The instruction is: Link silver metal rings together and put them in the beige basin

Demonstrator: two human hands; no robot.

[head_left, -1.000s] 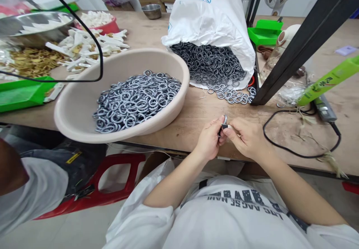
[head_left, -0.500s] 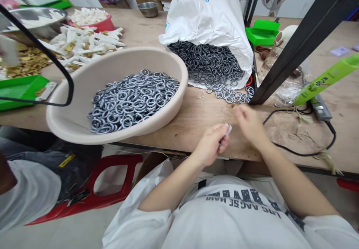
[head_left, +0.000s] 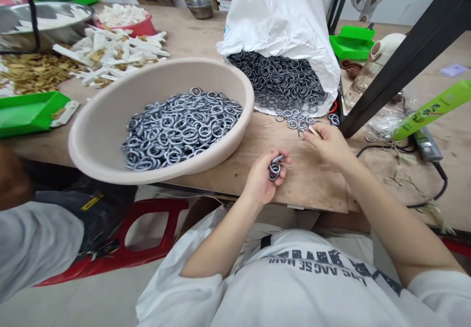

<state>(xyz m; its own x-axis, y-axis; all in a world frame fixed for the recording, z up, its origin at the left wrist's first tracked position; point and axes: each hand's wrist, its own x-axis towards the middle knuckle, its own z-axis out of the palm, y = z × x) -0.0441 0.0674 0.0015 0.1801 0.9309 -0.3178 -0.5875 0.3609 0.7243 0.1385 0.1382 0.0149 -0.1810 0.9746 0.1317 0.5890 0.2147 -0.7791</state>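
My left hand [head_left: 259, 178] is cupped with the palm up, its fingers curled around several grey metal-look rings [head_left: 274, 171]. To the right, my right hand [head_left: 327, 143] is closed, with a small pale stick [head_left: 314, 131] showing between thumb and fingers. Its fingertips are at the near edge of some loose rings [head_left: 294, 122] on the table. Those rings spill from the mouth of a big white sack [head_left: 279, 27], which lies on its side full of the same rings. A beige basin [head_left: 99, 157] left of my hands holds a large heap of rings.
A dark slanted metal post [head_left: 390, 67] rises right of my right hand. Behind it lie a bright green tube [head_left: 434, 108] and a black cable [head_left: 446, 182]. White pieces [head_left: 110, 54] and a green tray [head_left: 31, 113] lie left of the basin. Another person's arm [head_left: 14, 175] is at far left.
My left hand has turned and opened somewhat, so the rings in it now show. My right hand has shifted slightly, and the pale stick is now visible. The view has shifted slightly.
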